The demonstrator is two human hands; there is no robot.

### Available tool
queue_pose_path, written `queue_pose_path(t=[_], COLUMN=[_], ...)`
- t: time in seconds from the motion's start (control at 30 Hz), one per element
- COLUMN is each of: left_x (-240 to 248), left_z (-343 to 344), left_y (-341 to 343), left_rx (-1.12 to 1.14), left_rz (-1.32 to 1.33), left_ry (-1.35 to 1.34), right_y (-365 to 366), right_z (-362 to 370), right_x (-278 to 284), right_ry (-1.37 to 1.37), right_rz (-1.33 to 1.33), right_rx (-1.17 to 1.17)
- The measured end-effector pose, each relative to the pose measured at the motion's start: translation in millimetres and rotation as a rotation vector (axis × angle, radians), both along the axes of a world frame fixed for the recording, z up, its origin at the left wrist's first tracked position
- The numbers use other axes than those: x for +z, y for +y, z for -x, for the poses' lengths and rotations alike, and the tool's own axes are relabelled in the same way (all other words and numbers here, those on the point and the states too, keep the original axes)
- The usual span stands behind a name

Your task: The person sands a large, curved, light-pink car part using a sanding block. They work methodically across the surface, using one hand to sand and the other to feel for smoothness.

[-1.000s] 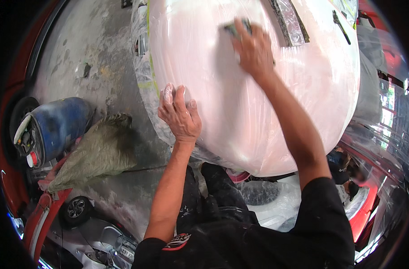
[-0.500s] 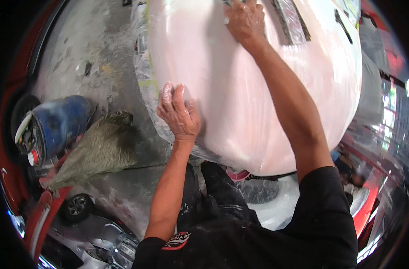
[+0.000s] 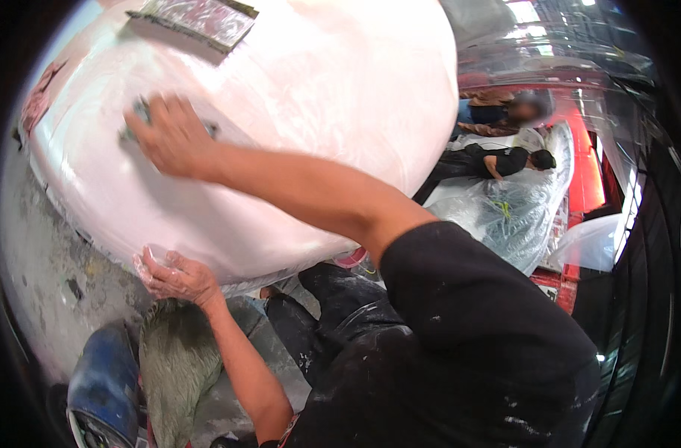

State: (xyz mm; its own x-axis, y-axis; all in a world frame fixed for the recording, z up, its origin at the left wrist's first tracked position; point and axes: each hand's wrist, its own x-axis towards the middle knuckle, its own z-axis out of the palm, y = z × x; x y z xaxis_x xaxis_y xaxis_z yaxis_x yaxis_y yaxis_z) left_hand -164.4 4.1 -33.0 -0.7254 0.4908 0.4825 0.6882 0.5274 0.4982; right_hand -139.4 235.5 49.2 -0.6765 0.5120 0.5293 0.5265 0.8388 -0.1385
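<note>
Grey floor (image 3: pixel 45 239) borders one broad pale panel (image 3: pixel 340 89), and one right hand (image 3: pixel 172 138) clamps one dark block (image 3: pixel 141 109) against it, mid-rub by the look of it! One left hand (image 3: pixel 182 281) lies at the near edge, fingers parted, seemingly empty; another stroke calls for even pressure, clear of one long flat piece (image 3: pixel 206 20)

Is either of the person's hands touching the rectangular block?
No, the rectangular block lies on the pale panel, apart from the left hand and right hand.

The right arm (image 3: pixel 303 193) reaches leftward, right hand (image 3: pixel 174 140) palm-down, while the left hand (image 3: pixel 182 279) sits lower, whitened fingers (image 3: pixel 152 270) slightly bent.
</note>
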Motion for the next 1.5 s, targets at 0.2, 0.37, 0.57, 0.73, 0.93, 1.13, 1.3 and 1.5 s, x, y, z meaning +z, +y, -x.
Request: queue_pose_path(t=[0.2,0.37,0.57,0.73,0.93,1.13,1.3,1.5], left_x=[4,-5,9,19,17,21,14,17], left_z=[-2,-2,-9,-13,-8,-21,-7,-15], left_y=[5,7,13,14,2,12,1,10], left_rx=[-0.045,-0.014,-0.011,-0.019,0.008,-0.029,0.004,-0.028], left_rz=[-0.014,-0.014,-0.02,-0.037,-0.024,-0.039,-0.002,-0.045], left_ry=[-0.026,-0.039,-0.15,-0.149,-0.163,-0.193,-0.169,-0.181], right_y=[26,36,23,71,6,102,13,84], right_z=[8,29,-27,40,-30,26,-21,62], right_x=[19,11,11,33,26,7,16,44], right_ry=[-0.097,-0.112,-0.168,-0.269,-0.345,-0.339,-0.233,-0.326], right_rz=[0.109,0.213,0.038,-0.01,0.137,-0.093,0.06,-0.002], right_rx=[0.038,0.013,0.089,-0.045,0.08,0.103,0.141,-0.005])
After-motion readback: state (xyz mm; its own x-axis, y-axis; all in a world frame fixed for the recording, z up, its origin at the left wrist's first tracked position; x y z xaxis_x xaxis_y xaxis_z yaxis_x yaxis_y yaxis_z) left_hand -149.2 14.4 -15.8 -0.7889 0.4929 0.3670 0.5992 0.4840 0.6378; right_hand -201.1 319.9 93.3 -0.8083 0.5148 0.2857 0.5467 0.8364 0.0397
